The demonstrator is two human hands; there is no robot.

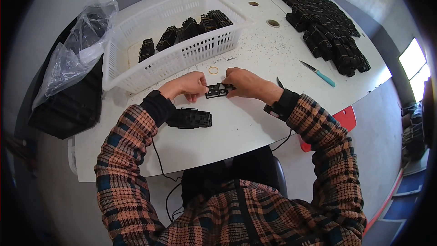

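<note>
Between my two hands a flat black plastic part with cut-outs (215,91) is held just above the white table. My right hand (246,83) grips its right end between thumb and fingers. At its left end are the bent fingers of my left hand (190,85), pinched close to its edge; whether they hold it or only touch it is hard to tell. Nearer to me, by my left wrist, lies a stack of similar black parts (191,118). A thin tan rubber band (213,70) rests on the table beyond my hands.
A white slatted crate (182,54) at the back left holds several black bundles. Banded black stacks (318,23) cover the far right. A knife with a teal handle (324,78) lies right of my hands. Left of the crate stands a black bin (68,105) with clear plastic (75,57) over it.
</note>
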